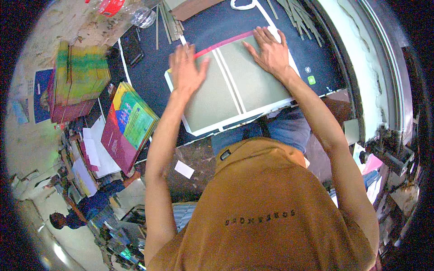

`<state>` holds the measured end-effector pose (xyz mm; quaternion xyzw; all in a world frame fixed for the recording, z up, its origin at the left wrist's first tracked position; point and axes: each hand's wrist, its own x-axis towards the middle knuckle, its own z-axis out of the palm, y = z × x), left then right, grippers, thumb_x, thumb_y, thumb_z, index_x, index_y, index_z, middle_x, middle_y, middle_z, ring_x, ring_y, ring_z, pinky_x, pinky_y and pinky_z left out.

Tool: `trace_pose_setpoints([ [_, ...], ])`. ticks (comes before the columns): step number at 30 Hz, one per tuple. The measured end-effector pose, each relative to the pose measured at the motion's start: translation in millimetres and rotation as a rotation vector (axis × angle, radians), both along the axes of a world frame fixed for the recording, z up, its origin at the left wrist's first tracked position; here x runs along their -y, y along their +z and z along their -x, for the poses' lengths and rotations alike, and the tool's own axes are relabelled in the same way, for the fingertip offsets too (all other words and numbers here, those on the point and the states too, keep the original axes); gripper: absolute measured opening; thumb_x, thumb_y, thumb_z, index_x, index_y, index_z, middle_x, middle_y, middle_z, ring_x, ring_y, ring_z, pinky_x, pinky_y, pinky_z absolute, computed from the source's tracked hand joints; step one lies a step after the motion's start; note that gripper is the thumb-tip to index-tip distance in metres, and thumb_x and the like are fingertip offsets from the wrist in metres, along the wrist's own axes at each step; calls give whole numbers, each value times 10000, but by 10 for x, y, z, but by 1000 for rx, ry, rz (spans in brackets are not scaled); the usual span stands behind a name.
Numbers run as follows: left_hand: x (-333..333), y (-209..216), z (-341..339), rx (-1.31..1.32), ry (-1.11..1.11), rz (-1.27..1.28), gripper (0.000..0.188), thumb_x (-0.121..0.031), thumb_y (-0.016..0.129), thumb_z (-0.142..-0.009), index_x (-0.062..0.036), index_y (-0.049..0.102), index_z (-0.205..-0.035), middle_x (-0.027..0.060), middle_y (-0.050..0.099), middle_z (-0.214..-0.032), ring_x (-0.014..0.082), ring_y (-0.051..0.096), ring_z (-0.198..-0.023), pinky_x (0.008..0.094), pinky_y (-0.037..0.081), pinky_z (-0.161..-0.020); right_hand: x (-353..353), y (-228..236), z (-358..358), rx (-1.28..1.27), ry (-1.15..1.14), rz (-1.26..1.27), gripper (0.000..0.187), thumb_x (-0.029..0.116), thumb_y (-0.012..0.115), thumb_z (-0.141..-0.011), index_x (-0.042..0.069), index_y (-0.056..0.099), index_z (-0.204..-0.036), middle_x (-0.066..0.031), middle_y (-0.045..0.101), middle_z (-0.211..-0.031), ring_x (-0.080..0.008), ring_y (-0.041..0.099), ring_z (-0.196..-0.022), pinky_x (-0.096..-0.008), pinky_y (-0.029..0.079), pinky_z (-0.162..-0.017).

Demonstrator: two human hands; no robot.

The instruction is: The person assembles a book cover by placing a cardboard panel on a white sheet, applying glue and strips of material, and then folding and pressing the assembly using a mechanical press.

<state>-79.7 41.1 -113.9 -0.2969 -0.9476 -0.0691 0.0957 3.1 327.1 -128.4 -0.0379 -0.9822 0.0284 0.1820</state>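
"What is closest?"

"The wearer's brown shirt (pixel 262 203), then, just beyond the lap, a flat grey board (pixel 210 99) on a dark blue tabletop (pixel 321 63). It has two grey panels parted by a white band (pixel 228 81); a white margin runs along its near edge."

"And the hands?"

"Both are palm down at the board's far edge, fingers loosely spread, neither gripping anything I can see. The left hand (pixel 186 72), blurred, is at the far left corner; the right hand (pixel 271 52) is near the far right one. I can't tell how hard they press."

"How far along does it look?"

"A magenta strip (pixel 226 43) lines the far edge, so that side looks covered. The near edge shows only white, so I'd judge it not yet done. The far corners are partly hidden."

"What surrounds the board?"

"Left of it, a stack of maroon and multicoloured books (pixel 129 126); farther left, a taller stack (pixel 81 86). Beyond its far edge, thin grey strips lie to the left (pixel 168 27) and right (pixel 300 20); past its far left corner, a clear bottle (pixel 142 17)."
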Motion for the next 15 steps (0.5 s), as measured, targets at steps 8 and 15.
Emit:
trace_pose_setpoints([
  [8, -365, -203, -283, 131, -74, -73, 850, -624, 478, -995, 15, 389, -1548, 200, 341, -1640, 309, 303, -1539, 528, 193, -1257, -31, -19, -25, -24, -33, 21, 505, 484, 568, -1002, 112, 686, -1323, -73, 648, -1408, -202, 576, -1344, -557, 273, -1194],
  [15, 460, -163, -521, -5, 280, 49, 752, -559, 485, -1003, -21, 449, -1527, 136, 433, -1605, 293, 384, -1500, 654, 116, -1225, 93, -68, -6, 38, -44, -44, 696, 569, 532, -995, 26, 571, -1430, -144, 585, -1473, -254, 509, -1416, -567, 265, -1202],
])
